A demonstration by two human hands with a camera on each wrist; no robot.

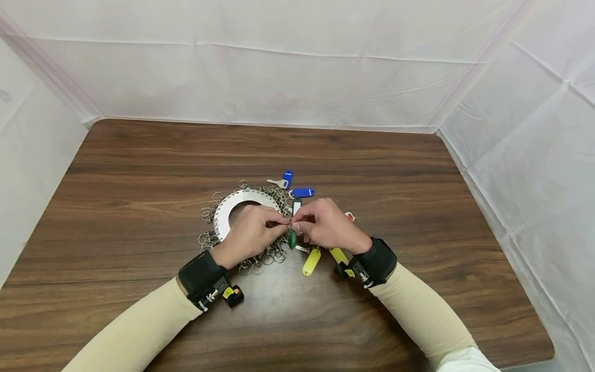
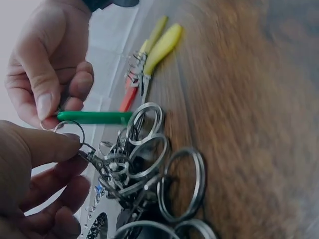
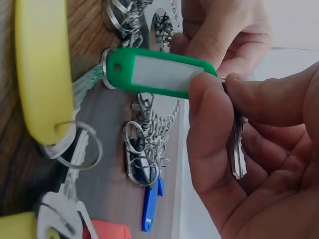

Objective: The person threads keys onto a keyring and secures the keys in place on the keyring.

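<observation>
Both hands meet over the wooden table (image 1: 139,170). My left hand (image 1: 282,222) pinches a small split ring (image 2: 70,130) joined to a snap clip (image 2: 97,162) among the ring pile. Facing it, my right hand (image 1: 298,223) pinches the end of a green key tag (image 3: 159,72) between thumb and fingers; a silver key (image 3: 237,149) hangs inside that hand. The green tag (image 2: 94,117) lies level right beside the split ring. A flat metal disc (image 1: 228,206) hung with several key rings (image 2: 154,159) lies under my left hand.
Two yellow tags (image 1: 311,262) with keys lie just in front of my right hand, an orange-red tag (image 2: 128,99) beside them. Two blue tags (image 1: 302,192) lie beyond the disc. White sheeting (image 1: 297,77) walls the table on three sides.
</observation>
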